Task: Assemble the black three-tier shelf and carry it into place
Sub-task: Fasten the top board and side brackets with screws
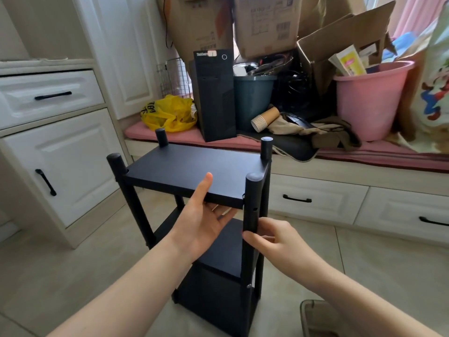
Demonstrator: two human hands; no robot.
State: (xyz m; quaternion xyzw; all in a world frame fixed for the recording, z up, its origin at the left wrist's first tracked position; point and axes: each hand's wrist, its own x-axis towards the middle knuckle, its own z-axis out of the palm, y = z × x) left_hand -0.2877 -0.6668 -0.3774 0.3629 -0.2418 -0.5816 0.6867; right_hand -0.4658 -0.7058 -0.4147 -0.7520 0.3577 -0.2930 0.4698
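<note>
Forearms at the bottom edge, both reaching to the black shelf (213, 276), which stands upright on the tiled floor (73, 276) at centre frame, three tiers set between four posts. Left hand (204, 222): thumb laid on the top board (189, 169), fingers loosely spread beneath its near edge, so the board is clasped between them. Right hand (274, 242): fingers curled, tips pinching the front right post (252, 200) just below that board's corner; whether anything small sits between the tips, cannot tell. Side holes show on the post beside the corner. Reads as late assembly, seating or squaring the top tier at this corner. To do it well: hold the board level with the left, steady the post plumb with the right, line hole to board edge before pressing, no forcing; check all four corners sit flush before any lift. Upper half of frame: bench (364, 154) carrying a computer tower (215, 98), pink bucket (369, 100), yellow bag (170, 113); white cabinet (48, 142) at left
</note>
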